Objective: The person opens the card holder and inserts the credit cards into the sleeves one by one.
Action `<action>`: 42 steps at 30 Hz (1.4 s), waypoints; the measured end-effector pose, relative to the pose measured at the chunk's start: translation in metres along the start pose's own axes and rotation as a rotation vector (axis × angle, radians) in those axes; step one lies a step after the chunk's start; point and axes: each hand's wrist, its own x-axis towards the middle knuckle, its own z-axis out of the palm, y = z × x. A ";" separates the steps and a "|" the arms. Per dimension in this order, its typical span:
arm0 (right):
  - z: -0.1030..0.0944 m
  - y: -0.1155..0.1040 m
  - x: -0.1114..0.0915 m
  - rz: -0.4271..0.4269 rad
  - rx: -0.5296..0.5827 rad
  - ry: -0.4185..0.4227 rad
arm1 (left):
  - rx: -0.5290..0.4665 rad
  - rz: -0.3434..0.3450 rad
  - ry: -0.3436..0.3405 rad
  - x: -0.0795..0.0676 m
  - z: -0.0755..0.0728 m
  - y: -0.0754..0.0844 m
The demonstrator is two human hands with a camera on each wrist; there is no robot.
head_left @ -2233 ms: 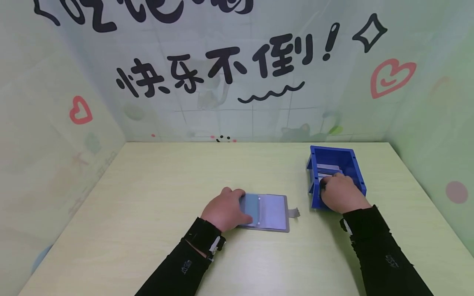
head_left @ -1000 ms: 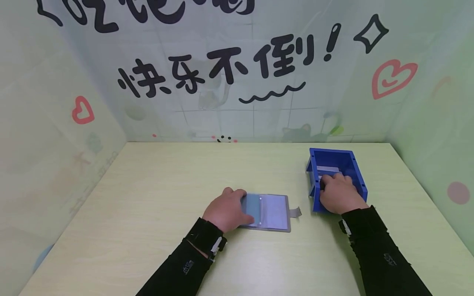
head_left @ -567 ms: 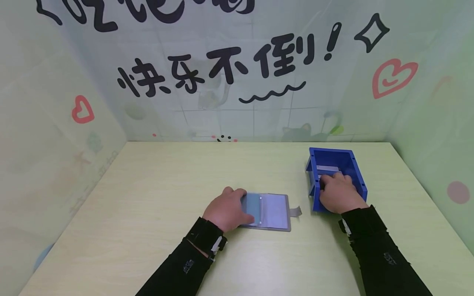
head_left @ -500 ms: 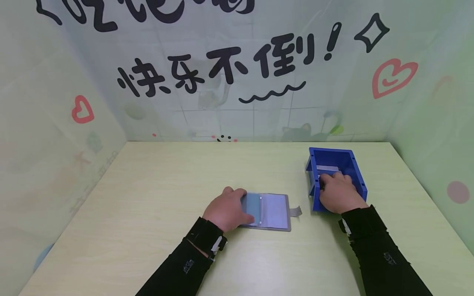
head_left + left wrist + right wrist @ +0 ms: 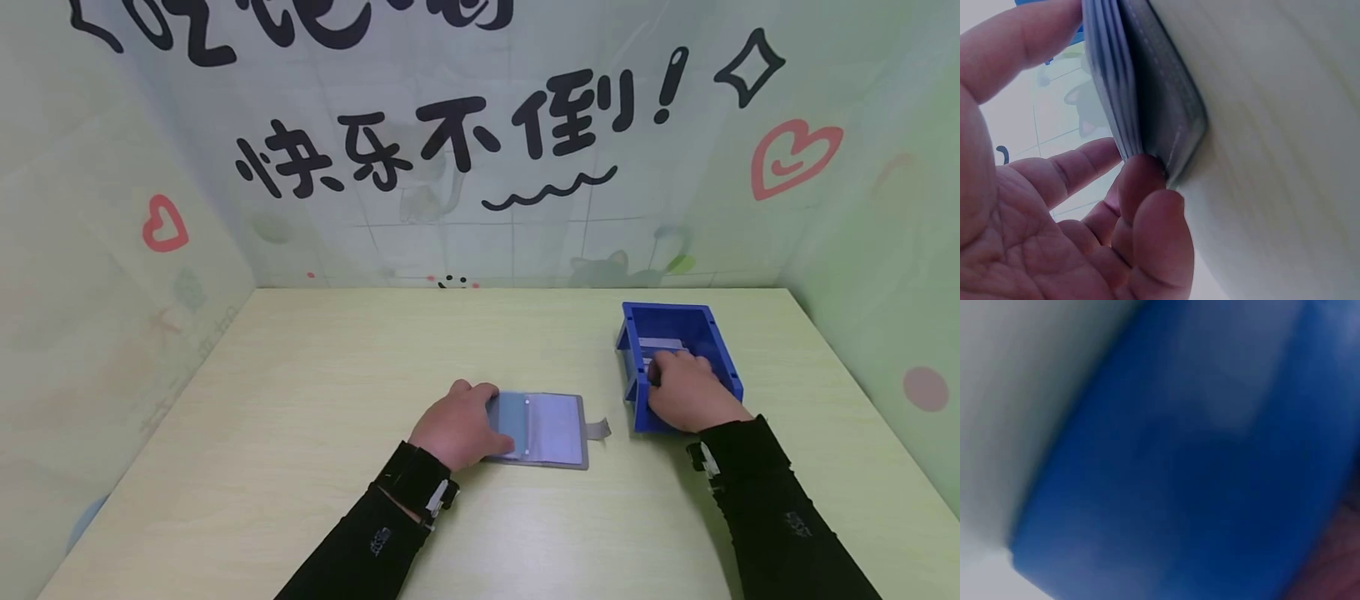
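Observation:
In the head view a grey card holder [image 5: 555, 429] lies spread flat on the table, with clear sleeves and a light blue page on its left half. My left hand [image 5: 457, 427] spans that left half, thumb on the near edge and fingers on the far edge. The left wrist view shows its fingers gripping a stack of sleeves [image 5: 1113, 81], with the grey cover [image 5: 1169, 94] fanned apart from them. My right hand [image 5: 693, 392] reaches into a blue bin [image 5: 667, 321] holding several cards [image 5: 660, 342]. Its fingertips are hidden inside, so I cannot tell whether they hold a card.
A grey strap [image 5: 598, 430] sticks out from the card holder's right side, towards the bin. Printed fabric walls [image 5: 450, 242] enclose the pale wooden table [image 5: 360, 350] at the back and both sides. The bin's blue wall [image 5: 1135, 487] fills most of the right wrist view, blurred.
The blue bin has shifted slightly left and nearer, with my right hand staying inside it. My left hand and the card holder have stayed put.

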 end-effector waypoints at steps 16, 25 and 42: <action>-0.033 -0.013 -0.014 -0.066 0.112 0.237 | -0.016 -0.012 0.011 -0.003 0.000 -0.007; -0.029 -0.010 -0.010 -0.037 0.081 0.262 | -0.019 -0.015 0.009 -0.004 0.001 -0.008; -0.040 -0.026 -0.034 0.083 0.334 0.585 | -0.033 0.004 -0.010 -0.001 0.001 0.000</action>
